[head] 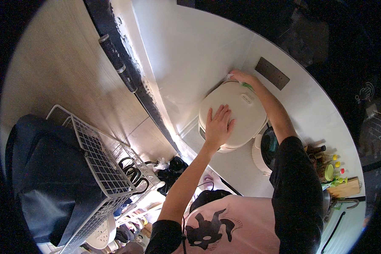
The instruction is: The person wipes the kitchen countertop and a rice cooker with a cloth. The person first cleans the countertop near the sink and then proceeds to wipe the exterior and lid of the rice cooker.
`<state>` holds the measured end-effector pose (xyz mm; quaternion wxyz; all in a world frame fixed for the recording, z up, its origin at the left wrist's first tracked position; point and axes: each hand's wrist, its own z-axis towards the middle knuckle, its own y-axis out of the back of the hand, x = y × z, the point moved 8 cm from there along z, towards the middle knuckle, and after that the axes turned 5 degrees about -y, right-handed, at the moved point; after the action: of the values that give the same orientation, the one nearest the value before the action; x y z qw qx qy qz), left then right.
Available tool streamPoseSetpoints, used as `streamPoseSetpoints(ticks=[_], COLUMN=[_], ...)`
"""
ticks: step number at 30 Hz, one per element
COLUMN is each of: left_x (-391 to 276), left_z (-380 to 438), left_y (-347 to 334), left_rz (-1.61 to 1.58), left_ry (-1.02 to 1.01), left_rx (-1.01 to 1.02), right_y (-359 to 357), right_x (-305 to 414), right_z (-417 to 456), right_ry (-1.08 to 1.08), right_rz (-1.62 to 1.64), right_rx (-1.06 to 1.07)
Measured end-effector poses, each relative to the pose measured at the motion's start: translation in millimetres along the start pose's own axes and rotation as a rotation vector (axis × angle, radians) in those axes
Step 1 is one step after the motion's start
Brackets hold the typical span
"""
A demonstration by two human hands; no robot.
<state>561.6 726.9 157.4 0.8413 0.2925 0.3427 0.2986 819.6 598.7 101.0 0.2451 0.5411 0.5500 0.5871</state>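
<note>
A rounded off-white appliance, likely a rice cooker [241, 117], stands on the grey counter [231, 171] in the wall corner. My left hand [218, 127] rests on its lid, fingers spread, holding nothing. Behind the lid, my right hand [241, 77] reaches into the corner, its fingers bent around a crumpled whitish cloth or wipe [230, 76]. Something green [247, 85] shows just below that wrist, by the lid's back edge. The far side of the appliance is hidden.
A dark-lidded white pot [269, 146] stands beside the appliance. Bottles [328, 158] and a wooden cutting board [346, 188] are at the right. A socket panel [272, 73] sits on the wall. White wire baskets [98, 152] and a dark bag [50, 181] occupy the left.
</note>
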Motion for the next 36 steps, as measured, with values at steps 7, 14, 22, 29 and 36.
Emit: streamPoseSetpoints(ticks=[7, 14, 22, 29, 36], left_x=[-19.0, -14.8, -32.9, 14.1, 24.0], left_z=[0.1, -13.3, -28.1, -84.7, -123.5], left_y=[2.7, 9.8, 21.6, 1.7, 2.6], left_rz=[-0.072, -0.277, -0.278, -0.490, -0.612], left_ry=[-0.051, -0.077, 0.008, 0.496, 0.496], left_rx=[-0.114, -0.275, -0.281, -0.349, -0.423], right_y=[38.3, 36.2, 19.8, -13.6, -96.6], right_x=[51.4, 92.1, -73.1, 160.3, 241.7], right_z=[-63.4, -79.6, -39.6, -114.6, -162.0], right_ry=[0.211, 0.217, -0.062, 0.367, 0.682], right_rz=[-0.039, -0.104, 0.336, 0.125, -0.289], right_rx=[-0.284, -0.338, -0.536, -0.176, 0.076])
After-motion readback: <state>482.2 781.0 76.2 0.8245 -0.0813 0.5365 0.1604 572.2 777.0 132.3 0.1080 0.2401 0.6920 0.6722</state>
